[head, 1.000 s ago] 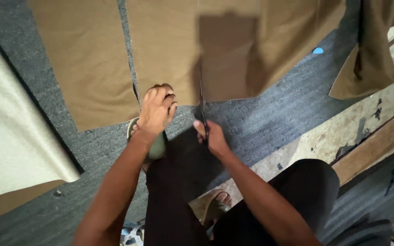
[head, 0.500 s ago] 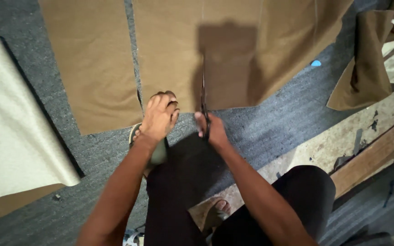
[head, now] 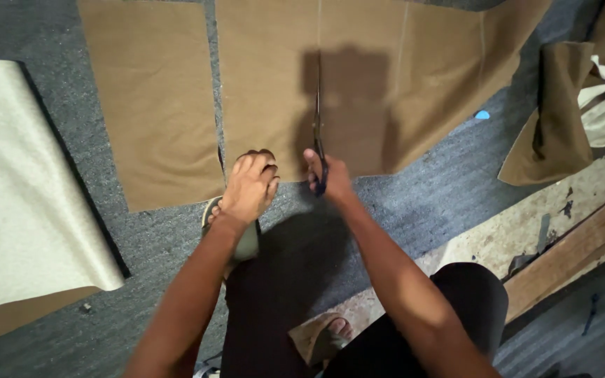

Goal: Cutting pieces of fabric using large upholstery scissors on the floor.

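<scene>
A wide sheet of brown fabric (head: pixel 400 91) lies flat on the grey carpet (head: pixel 428 203). My right hand (head: pixel 330 178) grips dark scissors (head: pixel 318 133), whose blades reach up into the fabric from its near edge along a faint marked line. My left hand (head: pixel 250 187) rests fingers-down on my own foot in a sandal at the fabric's near edge, just left of the scissors. A separate brown fabric panel (head: pixel 152 105) lies to the left, split off by a narrow gap.
A pale cream sheet (head: pixel 22 189) covers the floor at the left. Folded brown and cream cloth (head: pixel 568 112) is heaped at the right. A wooden board (head: pixel 568 255) and a worn concrete strip run along the lower right. My other sandalled foot (head: pixel 323 336) is tucked below.
The scissors have advanced further up into the brown fabric, and my right hand has moved forward with them. My left hand has stayed on my foot.
</scene>
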